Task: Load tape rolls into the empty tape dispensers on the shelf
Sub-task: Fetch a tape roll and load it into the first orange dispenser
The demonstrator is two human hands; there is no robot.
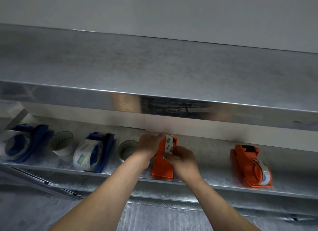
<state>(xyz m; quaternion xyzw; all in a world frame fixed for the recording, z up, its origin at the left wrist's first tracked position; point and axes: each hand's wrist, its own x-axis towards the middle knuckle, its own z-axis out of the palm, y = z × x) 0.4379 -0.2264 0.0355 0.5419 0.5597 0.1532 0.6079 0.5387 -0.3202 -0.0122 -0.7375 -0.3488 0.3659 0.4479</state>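
Note:
An orange tape dispenser [162, 167] lies on the lower metal shelf [215, 186], in the middle. My left hand [148, 147] grips its far end from the left. My right hand [183, 157] holds a clear tape roll [169, 145] with a printed label against the dispenser's right side. Two blue dispensers [101, 144] [32, 141] to the left carry tape rolls. Another orange dispenser [249, 165] at the right also carries a roll. Two loose tape rolls [62, 143] [126, 149] stand between the dispensers.
A wide upper metal shelf [154, 72] juts out above and hides the back of the lower shelf. A white wall runs behind. A diagonal metal brace [43, 180] crosses below the shelf at the left.

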